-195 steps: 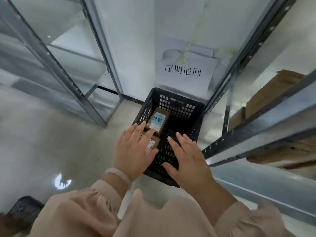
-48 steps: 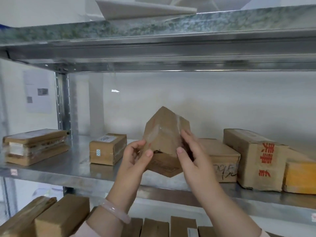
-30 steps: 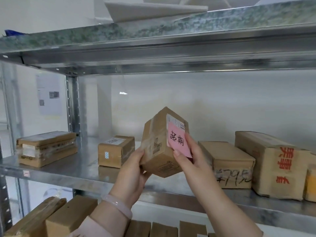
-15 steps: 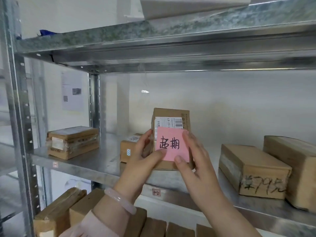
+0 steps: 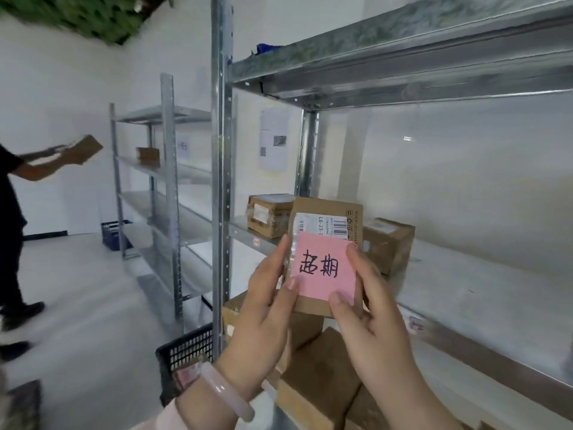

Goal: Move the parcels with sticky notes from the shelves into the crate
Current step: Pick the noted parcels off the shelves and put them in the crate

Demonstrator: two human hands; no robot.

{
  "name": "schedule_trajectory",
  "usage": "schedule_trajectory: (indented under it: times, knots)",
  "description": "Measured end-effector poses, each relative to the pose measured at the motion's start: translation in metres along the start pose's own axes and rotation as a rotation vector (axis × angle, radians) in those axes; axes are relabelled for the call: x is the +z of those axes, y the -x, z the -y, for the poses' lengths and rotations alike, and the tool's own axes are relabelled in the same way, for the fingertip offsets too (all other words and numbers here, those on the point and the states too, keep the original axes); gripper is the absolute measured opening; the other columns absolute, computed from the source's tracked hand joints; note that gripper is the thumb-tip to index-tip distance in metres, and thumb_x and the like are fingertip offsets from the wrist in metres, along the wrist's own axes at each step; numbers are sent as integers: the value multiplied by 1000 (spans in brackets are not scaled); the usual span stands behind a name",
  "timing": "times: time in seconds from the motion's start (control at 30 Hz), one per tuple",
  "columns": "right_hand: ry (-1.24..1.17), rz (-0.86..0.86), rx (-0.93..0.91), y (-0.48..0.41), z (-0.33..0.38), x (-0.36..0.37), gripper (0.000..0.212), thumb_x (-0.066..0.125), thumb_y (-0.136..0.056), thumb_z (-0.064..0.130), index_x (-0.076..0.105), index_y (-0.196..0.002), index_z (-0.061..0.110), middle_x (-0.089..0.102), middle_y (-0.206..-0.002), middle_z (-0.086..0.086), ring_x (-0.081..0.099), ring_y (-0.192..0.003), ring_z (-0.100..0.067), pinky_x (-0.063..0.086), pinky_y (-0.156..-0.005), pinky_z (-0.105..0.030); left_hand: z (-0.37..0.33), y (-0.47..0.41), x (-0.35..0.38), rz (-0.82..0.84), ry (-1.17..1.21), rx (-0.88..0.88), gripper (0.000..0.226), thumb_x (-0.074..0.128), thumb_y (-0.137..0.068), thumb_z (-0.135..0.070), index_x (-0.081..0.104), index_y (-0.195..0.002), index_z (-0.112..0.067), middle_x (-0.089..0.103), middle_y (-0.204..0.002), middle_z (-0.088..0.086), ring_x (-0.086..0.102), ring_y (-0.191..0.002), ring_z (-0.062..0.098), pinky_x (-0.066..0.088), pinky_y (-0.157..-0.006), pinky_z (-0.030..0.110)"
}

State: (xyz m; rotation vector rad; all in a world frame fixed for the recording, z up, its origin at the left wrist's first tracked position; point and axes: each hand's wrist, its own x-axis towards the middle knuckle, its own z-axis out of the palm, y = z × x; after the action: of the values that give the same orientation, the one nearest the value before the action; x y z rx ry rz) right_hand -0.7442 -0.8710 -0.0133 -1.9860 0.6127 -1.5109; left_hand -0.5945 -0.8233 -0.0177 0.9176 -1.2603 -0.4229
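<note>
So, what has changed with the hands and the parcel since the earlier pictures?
The left hand and right hand, earlier open over the black crate, took hold of a parcel at the shelf and turned it until its pink sticky note faces the camera. They carried it leftward, toward the crate. Their grip is unchanged; the taped parcel stayed on the shelf.

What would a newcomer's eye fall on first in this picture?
The pink sticky note with black handwriting, on the parcel gripped by the left hand and right hand at the centre. Then the black crate on the floor, lower left, and another person at far left.
</note>
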Motion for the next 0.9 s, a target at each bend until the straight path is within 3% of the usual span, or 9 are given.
schedule_trajectory:
  times: [0.07, 0.2, 0.27, 0.37, 0.5, 0.57, 0.73, 0.83, 0.9]
  knots:
    - [1, 26, 27, 5, -3, 28, 63, 63, -91, 17, 40, -134, 58, 37, -142, 30, 36, -135, 2, 42, -106, -29, 7, 8, -28, -6, -89, 4, 44, 48, -95, -41, 41, -135, -59, 51, -140, -20, 44, -134, 7, 35, -112, 36]
    - [-8, 87, 133, 12, -10, 90, 63, 66, -89, 23, 40, -127, 67, 38, -137, 31, 38, -126, 13, 47, -94, -14, 31, 18, -89, -37, -148, -50, 40, 46, -95, -35, 49, -130, -53, 54, -132, -28, 48, -128, 0, 38, -101, 13]
    - [-15, 123, 190, 15, -15, 124, 62, 66, -89, 23, 41, -125, 67, 39, -136, 31, 39, -127, 10, 45, -101, -21, 47, 22, -121, -39, -123, -82, 39, 46, -95, -32, 52, -131, -47, 55, -130, -28, 50, -125, 0, 38, -95, 7]
    - [-7, 156, 255, 18, -21, 183, 60, 67, -89, 17, 45, -124, 61, 41, -135, 29, 40, -130, 2, 42, -108, -35, 67, 26, -174, -18, -117, -133, 34, 46, -99, -28, 55, -125, -49, 57, -127, -26, 54, -121, 0, 40, -93, 8]
    - [-26, 206, 322, 21, -29, 267, 59, 67, -89, 15, 46, -131, 49, 43, -136, 24, 42, -128, 2, 42, -107, -36, 97, 30, -255, -53, -127, -260, 34, 47, -96, -26, 59, -117, -50, 63, -119, -24, 58, -114, 4, 45, -91, 15]
    - [-37, 222, 362, 22, -35, 305, 58, 67, -89, 18, 45, -131, 51, 43, -135, 29, 42, -127, 6, 40, -109, -34, 111, 30, -292, -57, -133, -295, 32, 51, -93, -28, 58, -121, -42, 66, -117, -17, 60, -111, 7, 47, -92, 19]
    - [-64, 259, 502, 26, -57, 372, 58, 67, -89, 23, 44, -128, 60, 45, -136, 28, 43, -125, 7, 42, -107, -35, 148, 24, -352, -29, -205, -373, 45, 64, -90, -5, 55, -120, -38, 65, -117, -4, 66, -93, 4, 51, -77, 15]
    - [-70, 297, 563, 24, -74, 397, 59, 67, -89, 28, 41, -127, 65, 43, -138, 27, 41, -129, 2, 44, -105, -38, 174, 18, -375, -29, -187, -452, 46, 68, -87, -6, 55, -117, -39, 70, -103, -7, 68, -78, 2, 52, -65, 15]
    - [-60, 321, 608, 22, -88, 411, 58, 67, -87, 40, 36, -127, 69, 41, -140, 26, 39, -132, -2, 45, -105, -41, 192, 13, -386, -28, -150, -513, 46, 69, -86, -4, 55, -118, -34, 72, -101, -9, 69, -83, 2, 54, -67, 16]
